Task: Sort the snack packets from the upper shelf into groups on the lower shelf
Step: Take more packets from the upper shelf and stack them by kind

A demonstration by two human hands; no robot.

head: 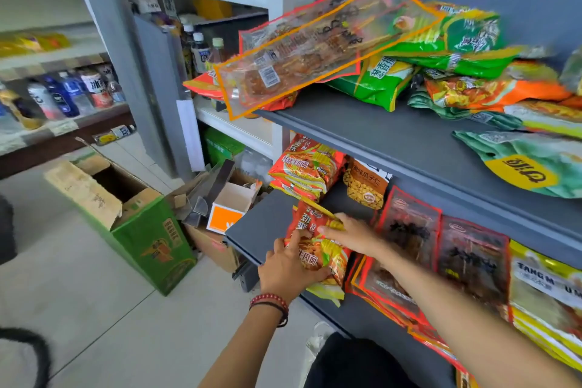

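Note:
A red and yellow noodle packet (315, 249) rests at the front left of the lower shelf (264, 224). My left hand (288, 271) grips its lower left side. My right hand (349, 233) lies flat on its top, fingers pointing left. Behind it, more red noodle packets (307, 167) are stacked beside a brown seed packet (365, 186). Dark red-edged packets (441, 246) and yellow packets (544, 299) stand to the right. On the upper shelf (378, 132), clear skewer packets (315, 47) overhang the edge, with green packets (441, 47) and orange packets (491, 91) piled behind.
A green cardboard box (148, 230) stands open on the tiled floor at left, with smaller open boxes (226, 211) against the shelf end. Bottles (69, 94) line a far shelf on the left. A grey upright post (126, 41) runs beside the unit.

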